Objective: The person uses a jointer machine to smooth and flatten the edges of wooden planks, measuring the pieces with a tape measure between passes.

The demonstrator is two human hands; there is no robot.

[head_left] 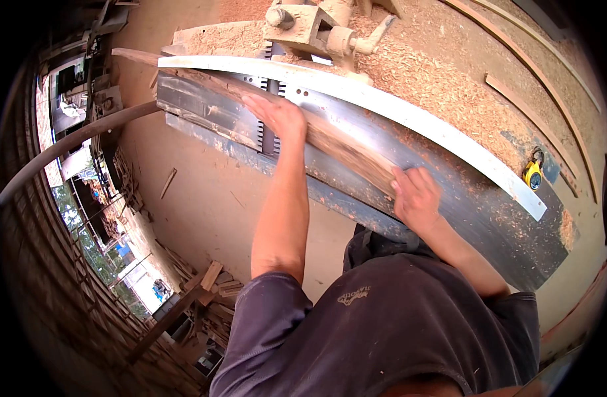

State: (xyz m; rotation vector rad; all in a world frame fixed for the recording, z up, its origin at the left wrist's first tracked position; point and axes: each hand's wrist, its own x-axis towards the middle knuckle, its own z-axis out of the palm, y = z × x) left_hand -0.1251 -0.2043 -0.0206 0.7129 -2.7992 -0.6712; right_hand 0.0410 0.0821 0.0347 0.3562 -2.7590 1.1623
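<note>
A long wooden board [350,149] lies along the metal bed of a jointer [207,106], against its pale straight fence [409,109]. My left hand [283,120] rests on the board with its fingers stretched out, close to the toothed gap [270,140] that crosses the bed. Farther right, my right hand [419,195] is curled over the board's near end, thumb on the wood. The underside of the board is hidden, and so is most of the gap beneath it.
Wood shavings [442,86] are heaped behind the fence, around a dusty clamp-like bracket [310,30]. A yellow tape measure [532,173] sits at the far right beside long wood strips [535,116]. Scrap wood [217,284] is piled on the floor at lower left.
</note>
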